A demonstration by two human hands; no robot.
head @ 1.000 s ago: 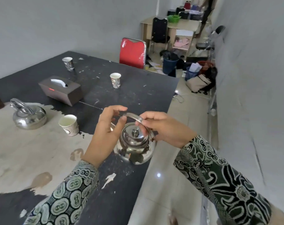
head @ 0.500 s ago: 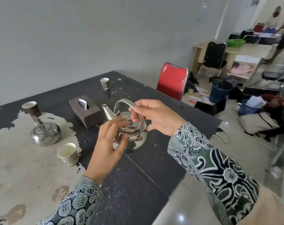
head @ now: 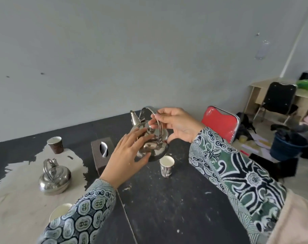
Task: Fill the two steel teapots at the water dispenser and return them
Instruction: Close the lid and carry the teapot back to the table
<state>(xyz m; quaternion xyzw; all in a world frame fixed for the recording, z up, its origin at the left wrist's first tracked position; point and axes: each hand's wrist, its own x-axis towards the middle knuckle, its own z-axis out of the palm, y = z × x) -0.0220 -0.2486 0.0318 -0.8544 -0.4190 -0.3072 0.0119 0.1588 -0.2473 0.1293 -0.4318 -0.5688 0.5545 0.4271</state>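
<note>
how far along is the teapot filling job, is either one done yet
Nothing visibly finished: no water dispenser is in view. In hand: the right hand pinches the handle of one steel teapot, lifted above the black table, while the left hand rests open against its side. The second teapot sits untouched on the table. Whether either holds water cannot be seen.

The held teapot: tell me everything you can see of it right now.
The held teapot is polished steel, squat and round, mirror-shiny, with a short spout pointing up and away and an arched handle standing upright. Its knobbed lid is on. It is tilted, above the dark table. The right hand pinches the handle; the left hand lies with straight fingers against its body and lid.
</note>
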